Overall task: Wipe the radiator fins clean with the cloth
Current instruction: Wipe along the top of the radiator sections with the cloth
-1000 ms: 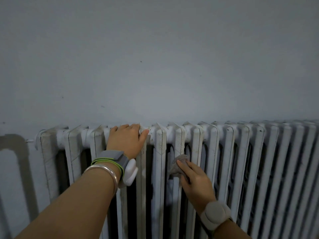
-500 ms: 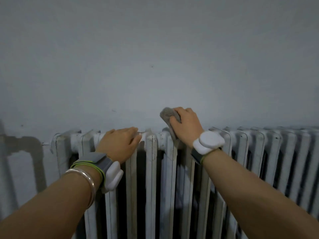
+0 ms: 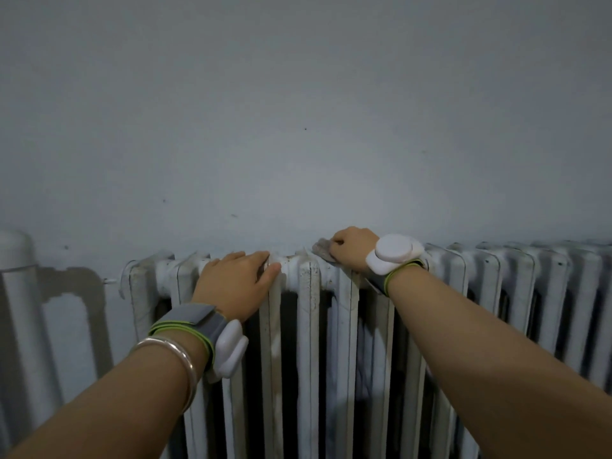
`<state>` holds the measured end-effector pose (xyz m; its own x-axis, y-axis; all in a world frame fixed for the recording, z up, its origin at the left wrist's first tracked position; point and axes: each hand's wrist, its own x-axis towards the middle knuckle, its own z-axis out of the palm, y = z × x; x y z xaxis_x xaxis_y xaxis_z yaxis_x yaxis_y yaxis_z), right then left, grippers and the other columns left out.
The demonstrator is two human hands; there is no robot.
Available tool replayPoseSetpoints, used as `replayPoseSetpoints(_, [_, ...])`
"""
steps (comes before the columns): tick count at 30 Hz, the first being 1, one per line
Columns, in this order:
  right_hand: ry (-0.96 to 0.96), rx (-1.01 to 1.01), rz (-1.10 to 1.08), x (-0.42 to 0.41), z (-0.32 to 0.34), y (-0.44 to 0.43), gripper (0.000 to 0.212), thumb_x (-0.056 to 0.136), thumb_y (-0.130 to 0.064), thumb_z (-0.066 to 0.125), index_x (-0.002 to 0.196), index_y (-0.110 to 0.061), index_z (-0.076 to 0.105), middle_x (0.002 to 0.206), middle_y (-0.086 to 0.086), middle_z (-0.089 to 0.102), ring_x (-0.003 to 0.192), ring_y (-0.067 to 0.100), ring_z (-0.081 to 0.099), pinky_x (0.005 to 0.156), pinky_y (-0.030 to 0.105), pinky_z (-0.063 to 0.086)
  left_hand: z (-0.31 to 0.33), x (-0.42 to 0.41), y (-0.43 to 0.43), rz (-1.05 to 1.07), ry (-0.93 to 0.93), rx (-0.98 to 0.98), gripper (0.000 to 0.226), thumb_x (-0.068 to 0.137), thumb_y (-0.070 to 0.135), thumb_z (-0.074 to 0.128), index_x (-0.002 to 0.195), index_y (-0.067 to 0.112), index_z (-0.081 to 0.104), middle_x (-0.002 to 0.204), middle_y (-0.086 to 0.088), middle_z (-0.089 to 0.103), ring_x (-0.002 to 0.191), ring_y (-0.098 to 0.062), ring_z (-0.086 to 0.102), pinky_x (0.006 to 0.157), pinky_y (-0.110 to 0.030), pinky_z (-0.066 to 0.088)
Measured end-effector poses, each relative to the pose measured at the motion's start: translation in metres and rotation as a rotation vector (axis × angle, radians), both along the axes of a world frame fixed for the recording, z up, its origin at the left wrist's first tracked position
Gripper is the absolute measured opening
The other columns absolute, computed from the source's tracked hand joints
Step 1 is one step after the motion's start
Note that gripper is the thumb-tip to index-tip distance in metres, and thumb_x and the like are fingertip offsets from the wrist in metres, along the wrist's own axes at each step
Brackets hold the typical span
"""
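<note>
One hand, the right, grips cloth.

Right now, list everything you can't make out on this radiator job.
Head view only.
1. The cloth: mostly covered by the right hand; only a grey corner shows.
2. The radiator: bottom and right end cut off by the frame edges.
3. The gaps between fins: too dark to judge dirt.
4. The pipe at far left: blurred, cut by the edge.

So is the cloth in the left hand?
No, the right hand grips the cloth atop the radiator; the left hand just rests there.
</note>
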<state>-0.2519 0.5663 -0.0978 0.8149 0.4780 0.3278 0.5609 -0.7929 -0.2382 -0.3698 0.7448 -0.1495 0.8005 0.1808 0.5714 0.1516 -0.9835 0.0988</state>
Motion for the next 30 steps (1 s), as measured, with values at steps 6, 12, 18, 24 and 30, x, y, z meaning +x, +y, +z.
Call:
replayPoseSetpoints(6, [-0.049, 0.122, -0.002, -0.015, -0.011, -0.005, 0.025, 0.092, -0.014, 0.043, 0.101, -0.005, 0.065, 0.111, 0.011, 0.064, 0.099, 0.031, 0.056, 0.074, 0.028, 0.041, -0.001, -0.002, 0.000, -0.010, -0.003, 0.015, 0.042, 0.096, 0.051, 0.026, 0.116, 0.025, 0.053, 0.103, -0.003, 0.064, 0.108, -0.024, 0.055, 0.090, -0.039, 0.044])
replayPoseSetpoints(12, [-0.270, 0.275, -0.038, -0.022, -0.041, -0.006, 0.029, 0.089, -0.016, 0.046, 0.108, -0.013, 0.069, 0.104, 0.014, 0.065, 0.100, 0.034, 0.057, 0.083, 0.038, 0.047, 0.002, -0.005, -0.003, -0.006, -0.004, 0.054, 0.037, 0.097, 0.048, 0.027, 0.104, 0.024, 0.054, 0.088, 0.001, 0.058, 0.098, -0.022, 0.055, 0.077, -0.034, 0.038])
replayPoseSetpoints(18, [-0.546, 0.539, 0.086, -0.030, -0.082, -0.009, 0.031, 0.089, -0.019, 0.042, 0.106, -0.010, 0.067, 0.102, 0.012, 0.065, 0.094, 0.034, 0.058, 0.088, 0.043, 0.047, 0.000, -0.003, 0.000, -0.041, -0.024, 0.023, 0.033, 0.096, 0.048, 0.026, 0.084, 0.024, 0.044, 0.076, 0.003, 0.047, 0.086, -0.023, 0.051, 0.074, -0.034, 0.036])
replayPoseSetpoints(24, [-0.678, 0.686, 0.067, -0.039, -0.112, -0.011, 0.035, 0.087, -0.006, 0.060, 0.122, -0.011, 0.063, 0.129, 0.013, 0.058, 0.117, 0.029, 0.054, 0.100, 0.035, 0.044, -0.001, -0.003, -0.001, -0.022, -0.043, 0.047, 0.036, 0.096, 0.049, 0.027, 0.093, 0.022, 0.052, 0.078, 0.004, 0.047, 0.093, -0.024, 0.054, 0.075, -0.035, 0.036])
replayPoseSetpoints(30, [-0.625, 0.755, 0.066, -0.044, -0.129, -0.011, 0.040, 0.087, -0.003, 0.064, 0.125, -0.014, 0.062, 0.139, 0.010, 0.050, 0.126, 0.023, 0.047, 0.105, 0.028, 0.034, 0.000, -0.006, -0.003, -0.026, -0.014, 0.036, 0.041, 0.097, 0.049, 0.025, 0.109, 0.023, 0.054, 0.086, 0.003, 0.052, 0.100, -0.023, 0.054, 0.086, -0.037, 0.041])
